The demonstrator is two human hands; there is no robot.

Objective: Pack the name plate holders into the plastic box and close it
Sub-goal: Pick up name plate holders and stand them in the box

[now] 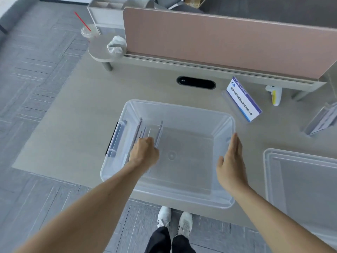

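- The big clear plastic box (182, 114) sits open on the pale wooden desk (73, 115). It is the thing all other places are told from.
- Inside the box, at its left end, see-through name plate holders (158, 132) stand on their edges in a row.
- The left hand (144, 154) is inside the box, curled around the near end of those holders. They could tip over flat if the hand lets go too fast.
- The right hand (230, 165) is open and flat, holding nothing, just beside the right wall of the box.
- Behind and to the right of the box, a clear holder with a blue and white card (242, 100) stands on the desk, not packed. It has a line of Chinese writing, too small for me to read.
- More clear holders (322, 119) lie farther right.
- The clear flat lid (300, 179) lies right of the box. It may not shut if holders stick up too high.
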